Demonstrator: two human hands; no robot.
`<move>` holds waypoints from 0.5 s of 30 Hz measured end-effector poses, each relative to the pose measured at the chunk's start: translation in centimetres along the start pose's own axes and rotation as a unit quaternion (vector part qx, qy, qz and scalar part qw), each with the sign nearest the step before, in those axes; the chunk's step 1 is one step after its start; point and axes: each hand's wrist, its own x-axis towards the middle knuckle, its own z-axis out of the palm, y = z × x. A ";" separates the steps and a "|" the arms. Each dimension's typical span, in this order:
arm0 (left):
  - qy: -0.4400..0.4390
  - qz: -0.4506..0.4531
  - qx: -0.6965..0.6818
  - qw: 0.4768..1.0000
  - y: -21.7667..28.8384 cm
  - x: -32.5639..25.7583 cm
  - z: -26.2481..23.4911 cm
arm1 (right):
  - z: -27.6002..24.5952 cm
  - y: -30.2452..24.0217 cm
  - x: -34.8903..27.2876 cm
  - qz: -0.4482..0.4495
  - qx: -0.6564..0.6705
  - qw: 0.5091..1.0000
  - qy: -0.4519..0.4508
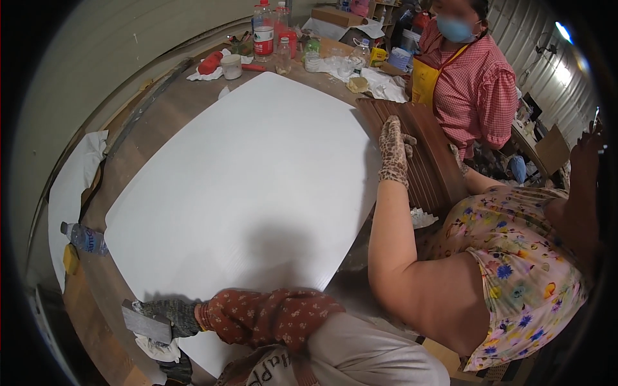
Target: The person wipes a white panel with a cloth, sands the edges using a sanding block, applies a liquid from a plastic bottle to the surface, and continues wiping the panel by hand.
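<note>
A large white panel with rounded corners lies flat on the brown table. At its near left corner my right hand, in a dark grey knit glove, is closed round a grey rectangular sanding block. My right arm, in a red-brown patterned sleeve, reaches across to the left. Just below, my left hand, also dark-gloved and partly hidden, is closed on a crumpled white cloth. On the right, a co-worker in leopard-print gloves holds a brown grooved panel tilted at the white panel's edge.
A clear plastic bottle and a yellow sponge lie along the left edge. Bottles, a white tub and crumpled paper crowd the far end. Another person in a yellow apron stands at the far right.
</note>
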 end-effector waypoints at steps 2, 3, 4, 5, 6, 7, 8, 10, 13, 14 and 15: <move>-0.002 0.004 0.003 1.000 -0.1 0.1 0.0 | -0.1 0.1 0.2 -0.002 -0.007 1.000 0.019; -0.002 0.005 0.004 1.000 -0.1 0.2 0.1 | -0.1 0.2 0.2 0.000 -0.007 1.000 0.019; -0.004 0.008 0.002 1.000 0.0 0.3 0.2 | -0.1 0.2 0.2 -0.005 -0.004 1.000 0.021; -0.005 0.009 0.002 1.000 0.0 0.5 0.3 | -0.1 0.3 0.2 -0.010 -0.001 1.000 0.024; -0.007 0.011 0.002 1.000 0.1 0.6 0.4 | 0.0 0.2 0.1 -0.009 -0.002 1.000 0.024; -0.007 0.012 0.003 1.000 0.1 0.7 0.5 | 0.1 0.3 0.1 -0.011 0.011 1.000 0.020; -0.007 0.014 0.003 1.000 0.1 0.7 0.5 | 0.2 0.3 0.1 -0.012 0.023 1.000 0.016; -0.006 0.015 0.005 1.000 0.1 0.8 0.5 | 0.0 0.3 0.3 -0.007 0.023 1.000 0.007; -0.005 0.018 0.012 1.000 0.1 0.7 0.4 | 0.1 0.3 0.2 -0.005 0.022 1.000 0.001; -0.004 0.018 0.016 1.000 0.1 0.6 0.3 | 0.1 0.2 0.1 -0.009 0.022 1.000 0.003; -0.002 0.018 0.018 1.000 0.1 0.5 0.2 | 0.0 0.2 0.1 -0.008 0.021 1.000 0.003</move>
